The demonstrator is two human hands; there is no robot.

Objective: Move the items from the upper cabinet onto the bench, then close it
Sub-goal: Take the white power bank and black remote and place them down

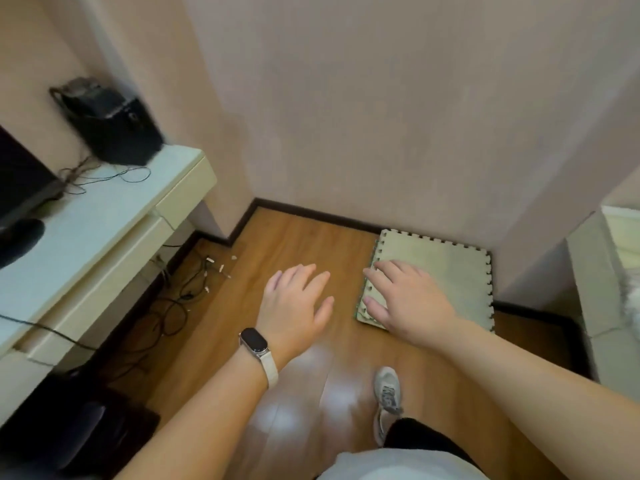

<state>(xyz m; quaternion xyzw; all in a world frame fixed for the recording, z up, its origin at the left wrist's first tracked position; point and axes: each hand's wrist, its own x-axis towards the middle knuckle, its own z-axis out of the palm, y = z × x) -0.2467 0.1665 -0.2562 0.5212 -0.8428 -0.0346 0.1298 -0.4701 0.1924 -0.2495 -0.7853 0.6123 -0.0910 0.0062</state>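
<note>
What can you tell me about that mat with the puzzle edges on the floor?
The mat is a pale grey-green square tile, foam by its look, with interlocking teeth along its edges. It lies flat on the wooden floor, tucked into the corner close to the dark skirting. A greener edge shows along its left side, perhaps a second layer underneath. The right hand hides its near left part in this view; it appears to hover well above the mat rather than touch it.
</note>
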